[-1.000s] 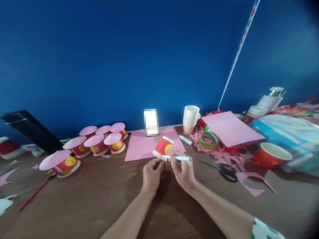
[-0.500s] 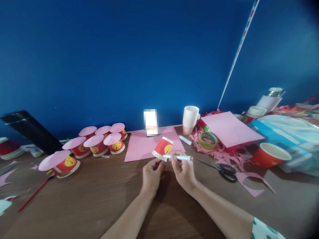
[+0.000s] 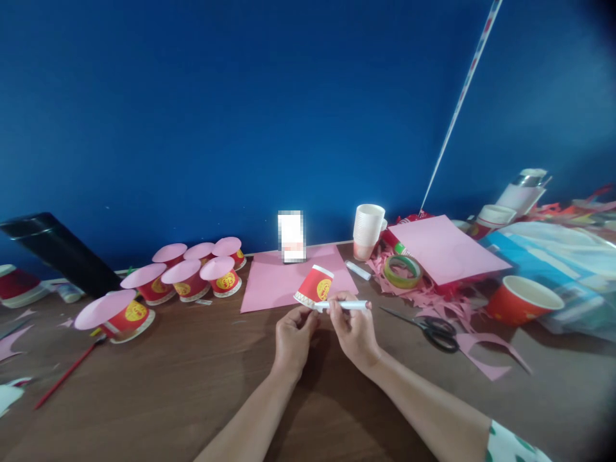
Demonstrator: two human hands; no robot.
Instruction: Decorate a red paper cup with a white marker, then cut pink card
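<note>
My left hand pinches the rim of a red paper cup with a yellow emblem. The cup is tilted, its base pointing away from me, above a pink paper sheet. In my right hand is a white marker, gripped and lying sideways with its tip at the cup's rim. Both hands hover over the brown table, close together near its middle.
Several upturned red cups with pink discs on top stand at the left. Scissors, a tape roll, a stack of white cups, a pink sheet, pink scraps and an open red cup lie to the right. A red pencil lies far left.
The red cup has turned slightly in my left hand, its base rising a little. Both hands stay in place.
</note>
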